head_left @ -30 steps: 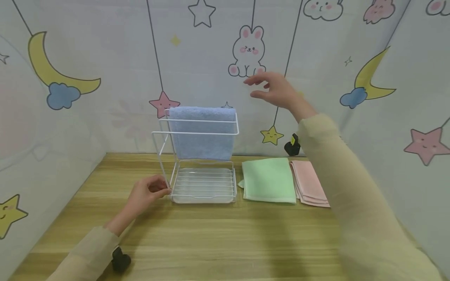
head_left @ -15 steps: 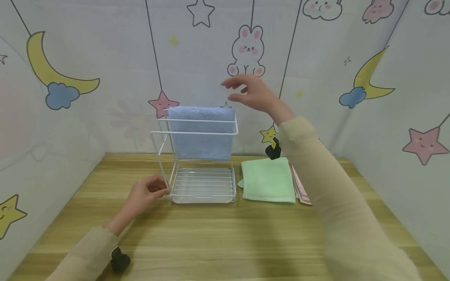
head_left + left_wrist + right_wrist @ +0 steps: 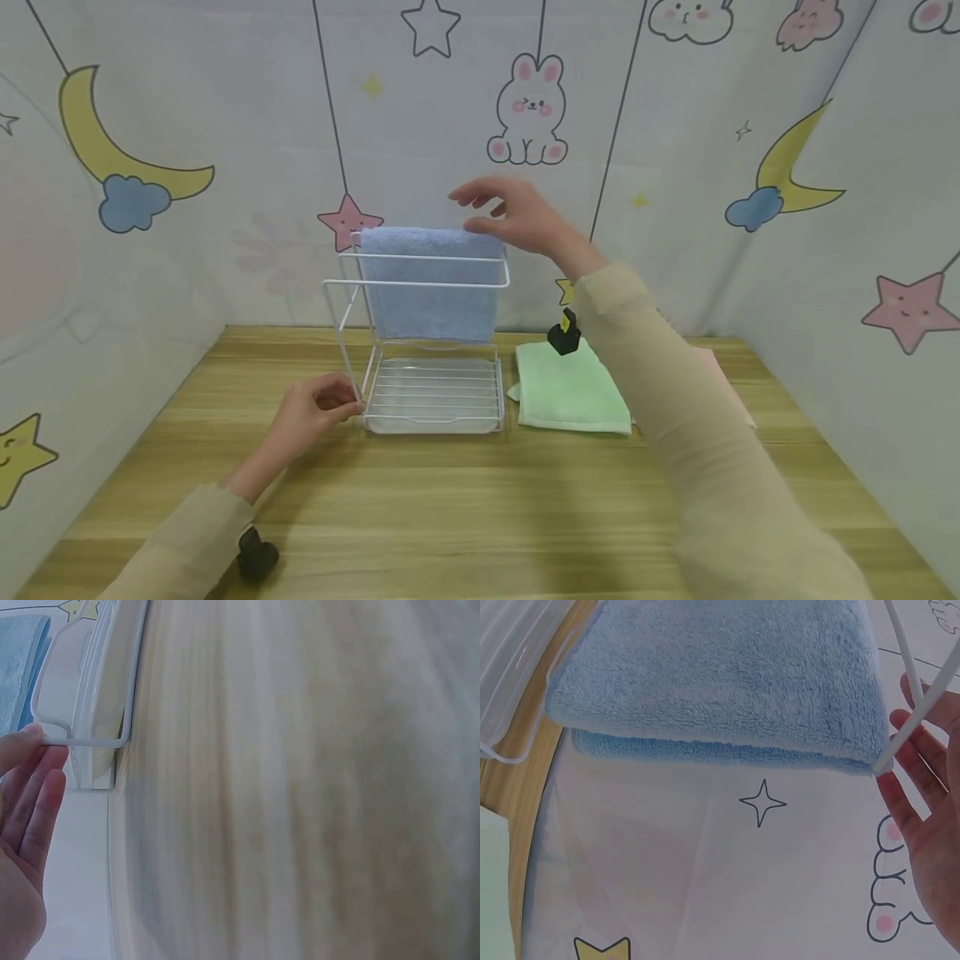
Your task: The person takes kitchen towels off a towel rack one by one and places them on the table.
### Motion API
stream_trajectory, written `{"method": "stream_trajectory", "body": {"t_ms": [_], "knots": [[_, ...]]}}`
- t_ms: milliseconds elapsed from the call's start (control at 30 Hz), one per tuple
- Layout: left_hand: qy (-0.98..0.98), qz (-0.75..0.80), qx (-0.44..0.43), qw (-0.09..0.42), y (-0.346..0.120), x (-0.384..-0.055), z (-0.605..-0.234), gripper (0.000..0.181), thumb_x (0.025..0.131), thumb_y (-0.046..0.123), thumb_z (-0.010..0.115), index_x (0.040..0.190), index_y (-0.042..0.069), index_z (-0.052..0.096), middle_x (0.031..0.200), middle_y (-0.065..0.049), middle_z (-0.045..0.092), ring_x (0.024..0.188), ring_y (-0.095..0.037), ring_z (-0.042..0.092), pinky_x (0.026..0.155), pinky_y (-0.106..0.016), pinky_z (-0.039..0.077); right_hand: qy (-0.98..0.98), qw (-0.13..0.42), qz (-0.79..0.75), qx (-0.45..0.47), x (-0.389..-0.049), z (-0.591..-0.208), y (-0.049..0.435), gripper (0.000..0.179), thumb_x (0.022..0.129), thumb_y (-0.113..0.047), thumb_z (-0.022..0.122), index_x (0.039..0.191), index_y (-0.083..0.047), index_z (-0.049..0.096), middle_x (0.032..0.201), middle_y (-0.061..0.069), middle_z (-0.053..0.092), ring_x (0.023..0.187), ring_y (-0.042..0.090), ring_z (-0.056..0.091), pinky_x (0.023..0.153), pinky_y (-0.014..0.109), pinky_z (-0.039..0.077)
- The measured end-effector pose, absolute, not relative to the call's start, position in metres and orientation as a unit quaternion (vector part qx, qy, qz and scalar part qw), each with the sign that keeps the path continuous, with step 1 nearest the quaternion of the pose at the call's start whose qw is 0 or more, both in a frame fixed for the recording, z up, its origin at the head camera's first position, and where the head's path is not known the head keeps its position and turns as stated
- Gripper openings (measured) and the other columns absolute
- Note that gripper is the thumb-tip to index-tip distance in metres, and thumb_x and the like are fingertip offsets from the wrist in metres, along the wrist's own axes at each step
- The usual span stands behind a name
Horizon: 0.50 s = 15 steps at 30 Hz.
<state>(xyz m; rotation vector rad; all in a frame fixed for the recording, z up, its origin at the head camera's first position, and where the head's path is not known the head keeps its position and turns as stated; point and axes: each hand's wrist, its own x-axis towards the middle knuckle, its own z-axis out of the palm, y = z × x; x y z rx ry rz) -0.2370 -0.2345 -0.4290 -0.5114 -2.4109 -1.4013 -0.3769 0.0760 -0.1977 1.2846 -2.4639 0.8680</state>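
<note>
A white wire rack [image 3: 420, 284] stands on the table, with a blue towel [image 3: 431, 312] draped over its rear top bar. My left hand [image 3: 309, 408] pinches the rack's lower left wire between thumb and fingers; the left wrist view shows this wire [image 3: 94, 741] at the fingertips. Up at the rack's top right corner is my right hand [image 3: 521, 215], its fingers loosely bent and holding nothing. In the right wrist view that hand [image 3: 937, 825] is beside the folded upper edge of the blue towel [image 3: 727, 675], behind the white bars; contact cannot be made out.
A folded green towel [image 3: 562, 387] lies right of the rack. Beyond it a pink towel [image 3: 722, 383] is partly hidden by the right sleeve [image 3: 675, 392]. A clear tray [image 3: 435, 425] sits under the rack's base. A patterned white curtain [image 3: 247, 167] closes off the back.
My right hand has moved left and down, from beside the printed rabbit to the top right of the rack. The left hand stays on the wire; rack and towels have not moved.
</note>
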Motion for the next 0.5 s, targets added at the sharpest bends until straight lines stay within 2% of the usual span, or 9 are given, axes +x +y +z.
{"method": "stream_trajectory", "body": {"t_ms": [133,267,500], "knots": [[-0.840,-0.488,-0.179,0.154,-0.235,-0.237,-0.429,0.017,0.073,0.007,0.078,0.084,0.005,0.065,0.075,-0.013,0.070,0.066,0.000,0.063,0.056,-0.018,0.054,-0.840,0.103,0.300,0.441,-0.377,-0.204,0.072,0.037,0.087,-0.019,0.067,0.123,-0.016,0.059,0.124,0.000,0.061,0.107,0.012,0.054,0.093,0.037,0.049],[-0.841,-0.489,-0.177,0.152,-0.234,-0.236,-0.429,0.017,0.073,0.006,0.078,0.085,0.004,0.065,0.076,-0.013,0.069,0.065,0.001,0.063,0.056,-0.018,0.054,-0.839,0.094,0.303,0.443,-0.379,-0.211,0.070,0.035,0.087,-0.017,0.067,0.121,-0.013,0.061,0.123,0.003,0.062,0.106,0.018,0.056,0.092,0.038,0.050],[-0.843,-0.487,-0.172,0.152,-0.233,-0.237,-0.430,0.017,0.073,0.005,0.077,0.085,0.004,0.065,0.076,-0.014,0.069,0.065,0.001,0.063,0.056,-0.018,0.054,-0.841,0.089,0.298,0.442,-0.380,-0.214,0.069,0.032,0.085,-0.017,0.069,0.116,-0.013,0.065,0.113,0.004,0.067,0.095,0.013,0.058,0.083,0.029,0.049]]}}
